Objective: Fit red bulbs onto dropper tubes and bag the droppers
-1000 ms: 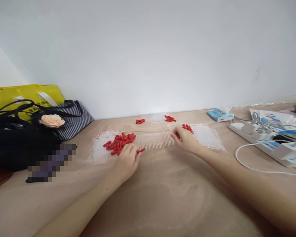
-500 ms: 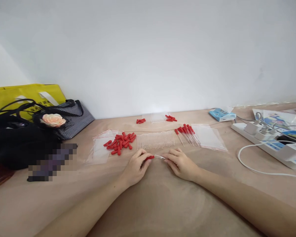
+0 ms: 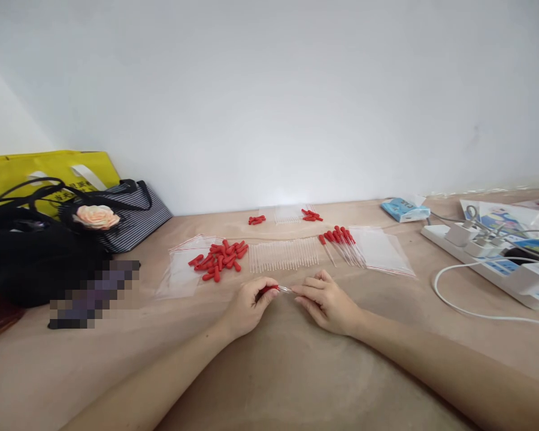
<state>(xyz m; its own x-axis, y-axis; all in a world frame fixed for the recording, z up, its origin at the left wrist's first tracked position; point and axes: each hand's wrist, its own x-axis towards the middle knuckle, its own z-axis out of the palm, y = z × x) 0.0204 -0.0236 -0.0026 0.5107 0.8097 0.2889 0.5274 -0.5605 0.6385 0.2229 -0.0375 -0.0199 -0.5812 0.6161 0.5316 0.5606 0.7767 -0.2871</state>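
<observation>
From the head view, my left fingers [image 3: 265,281] grip a red, rubbery-looking bulb [image 3: 272,288]; my right fingers [image 3: 308,291] pinch a slim, clear tube [image 3: 285,290] at its mouth, insertion depth not discernible. Both are above the near middle of the brownish tabletop [image 3: 269,377]. Farther off: club-shaped loose bulbs [image 3: 224,257] heaped left, smooth transparent tubes [image 3: 284,255] ranked centrally, bulb-topped droppers [image 3: 341,244] fanned right.

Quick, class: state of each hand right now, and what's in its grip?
Left hand: closed, holding a red bulb.
Right hand: closed, holding a thin clear tube.
</observation>
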